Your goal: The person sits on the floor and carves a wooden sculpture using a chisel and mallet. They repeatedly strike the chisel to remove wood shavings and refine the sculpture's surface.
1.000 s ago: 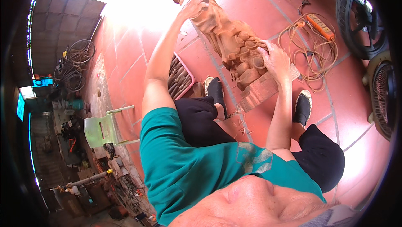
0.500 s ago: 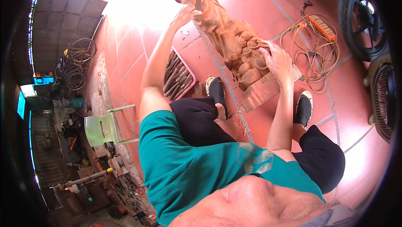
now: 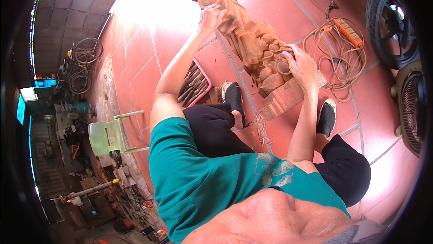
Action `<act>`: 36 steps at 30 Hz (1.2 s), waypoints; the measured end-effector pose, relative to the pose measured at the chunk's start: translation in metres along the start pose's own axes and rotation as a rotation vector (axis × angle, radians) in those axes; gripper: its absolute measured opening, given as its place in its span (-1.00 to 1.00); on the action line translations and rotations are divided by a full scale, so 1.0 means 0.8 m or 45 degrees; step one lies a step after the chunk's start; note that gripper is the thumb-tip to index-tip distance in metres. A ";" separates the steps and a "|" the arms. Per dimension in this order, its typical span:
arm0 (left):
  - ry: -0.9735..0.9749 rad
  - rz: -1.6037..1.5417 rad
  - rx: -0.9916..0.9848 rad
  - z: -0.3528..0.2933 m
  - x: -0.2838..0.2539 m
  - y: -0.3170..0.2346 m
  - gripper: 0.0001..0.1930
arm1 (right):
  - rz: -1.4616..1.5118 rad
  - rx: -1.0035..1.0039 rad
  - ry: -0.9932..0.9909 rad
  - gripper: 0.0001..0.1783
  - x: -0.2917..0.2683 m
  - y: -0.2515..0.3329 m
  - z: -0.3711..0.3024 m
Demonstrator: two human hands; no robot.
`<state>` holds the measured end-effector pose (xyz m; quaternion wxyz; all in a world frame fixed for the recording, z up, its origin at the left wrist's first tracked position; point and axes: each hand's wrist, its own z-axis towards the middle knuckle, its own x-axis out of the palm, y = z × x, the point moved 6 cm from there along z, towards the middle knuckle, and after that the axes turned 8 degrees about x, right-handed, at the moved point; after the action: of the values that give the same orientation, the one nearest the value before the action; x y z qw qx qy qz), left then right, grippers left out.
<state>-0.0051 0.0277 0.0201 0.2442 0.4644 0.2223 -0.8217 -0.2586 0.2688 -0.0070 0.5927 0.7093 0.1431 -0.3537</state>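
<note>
A tall brown wood carving (image 3: pixel 252 41) with deep folds and rounded lumps leans away from me, its block-like base (image 3: pixel 283 100) between my feet. My left hand (image 3: pixel 213 18) is curled against the carving's upper part. The dark tapered blade it gripped a moment ago is hidden now behind the fingers and the wood. Lower down, my right hand (image 3: pixel 303 67) grips the carving's right side near the base, thumb laid across the lumps. By my left foot is a pink tray (image 3: pixel 209 81) of slim, dark-handled tools (image 3: pixel 193 84), partly covered by my forearm.
Wood chips (image 3: pixel 259 133) lie on the red floor tiles near the base. To the right are an orange power strip (image 3: pixel 348 32), its tangled cord (image 3: pixel 336 66), a black wheel (image 3: pixel 391 23) and a fan (image 3: pixel 411 109). A green chair (image 3: pixel 108 136) and bicycles (image 3: pixel 81 66) are at left.
My left hand has moved right and slightly down along the carving and turned over; the blade that pointed up from it is out of sight. My right hand keeps its place.
</note>
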 end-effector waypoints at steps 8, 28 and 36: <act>0.251 -0.085 -0.259 -0.017 -0.006 -0.017 -0.80 | -0.003 -0.015 -0.021 -0.64 -0.001 0.001 -0.001; -0.139 -0.332 -0.556 -0.061 -0.012 0.023 -0.77 | 0.052 -0.053 -0.029 -0.63 -0.003 0.001 -0.002; -0.004 -0.779 -0.685 -0.055 -0.009 0.039 -0.79 | -0.021 -0.019 -0.011 -0.63 -0.002 -0.001 -0.001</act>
<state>0.0459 0.0305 0.0016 0.1016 0.2952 0.5570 -0.7696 -0.2599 0.2702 -0.0063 0.5956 0.7021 0.1490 -0.3608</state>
